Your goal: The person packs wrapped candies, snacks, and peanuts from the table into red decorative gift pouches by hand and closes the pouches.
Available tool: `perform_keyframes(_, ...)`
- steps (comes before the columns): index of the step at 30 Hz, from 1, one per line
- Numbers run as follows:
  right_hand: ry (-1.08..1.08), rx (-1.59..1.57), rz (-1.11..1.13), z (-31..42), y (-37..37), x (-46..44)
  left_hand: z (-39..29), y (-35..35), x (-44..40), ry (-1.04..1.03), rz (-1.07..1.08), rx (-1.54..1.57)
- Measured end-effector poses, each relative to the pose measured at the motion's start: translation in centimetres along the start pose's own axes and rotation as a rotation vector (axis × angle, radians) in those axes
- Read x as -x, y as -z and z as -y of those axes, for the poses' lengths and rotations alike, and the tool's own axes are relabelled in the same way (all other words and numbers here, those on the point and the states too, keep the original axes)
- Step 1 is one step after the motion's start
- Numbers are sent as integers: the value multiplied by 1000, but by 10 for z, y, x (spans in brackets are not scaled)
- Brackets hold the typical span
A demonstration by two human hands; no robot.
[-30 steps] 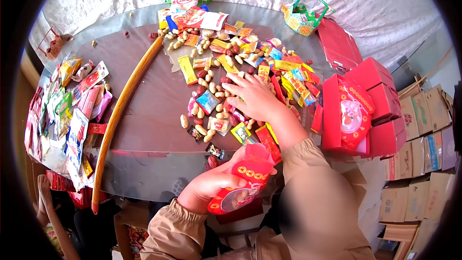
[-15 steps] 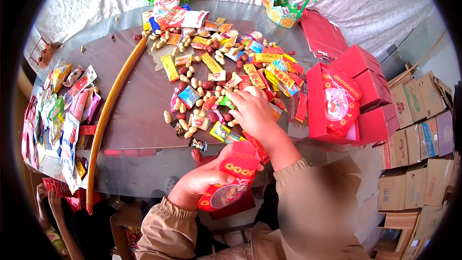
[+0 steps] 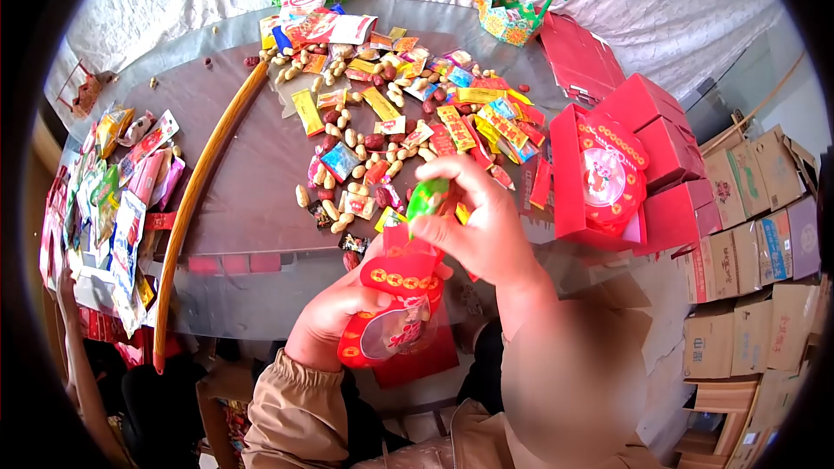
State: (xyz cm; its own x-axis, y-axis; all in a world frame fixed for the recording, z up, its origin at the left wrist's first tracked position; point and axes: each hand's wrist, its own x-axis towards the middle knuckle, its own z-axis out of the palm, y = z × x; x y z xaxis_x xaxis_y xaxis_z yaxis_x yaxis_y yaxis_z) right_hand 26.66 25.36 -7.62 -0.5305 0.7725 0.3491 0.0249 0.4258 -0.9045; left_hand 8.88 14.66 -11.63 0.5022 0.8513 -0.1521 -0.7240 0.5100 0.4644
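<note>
My left hand (image 3: 328,317) is closed around a red gift pouch (image 3: 395,317) with gold coin prints and a clear window, its top end tilted up and away from me. Just above that top, my right hand (image 3: 482,217) pinches a green-wrapped candy (image 3: 427,198) between thumb and fingers. Beyond both hands spreads a pile of peanuts (image 3: 356,171), dark red dates (image 3: 374,141) and bright wrapped sweets (image 3: 452,126) on the table.
At right stands an open red box (image 3: 569,200) holding similar pouches (image 3: 612,174). A long yellow stick (image 3: 208,161) separates the pile from packaged snacks (image 3: 113,208) at left, where another person's arm (image 3: 78,365) reaches in. A green basket (image 3: 512,22) sits at the back; cardboard boxes (image 3: 756,243) line the right.
My right hand has lifted the green candy from the pile and brought it back to the pouch top. My left hand and pouch shifted slightly left. The other person's arm moved up toward the snacks.
</note>
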Motion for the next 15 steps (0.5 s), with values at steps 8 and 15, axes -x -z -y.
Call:
perform_keyframes(8,136,163,182,11,-2,28,17,-2,24,-77,-157,-30)
perform_keyframes(15,104,128,362,5,4,35,24,0,30,-44,-164,104)
